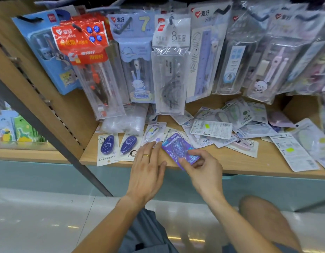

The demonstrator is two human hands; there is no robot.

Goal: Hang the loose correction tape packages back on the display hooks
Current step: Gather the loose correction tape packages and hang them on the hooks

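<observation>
The right hand [203, 167] pinches a purple pack [180, 149] just below centre of the frame, thumb on its lower face, fingers curled under its lower right corner; that grip is narrow and closed on the pack. The pack lies tilted, its long axis running from upper left to lower right, its lower end over the front edge of the shelf [231, 161]. The left hand [149, 165] lies flat just left of it, fingers straight and spread, fingertips near the pack's upper left corner, holding nothing.

Further left on the shelf lie two blue tape packs [117, 146]. To the right, a loose heap of packs [231, 125] covers the shelf toward the right edge of the frame.

The hooks [121, 26] run along the top of the frame, carrying hanging compass sets [169, 61], well above the held pack. The coming move turns on this: the pack must go up and away from the grip, its hang-hole end leading. Which end carries the hole cannot be told.
</observation>
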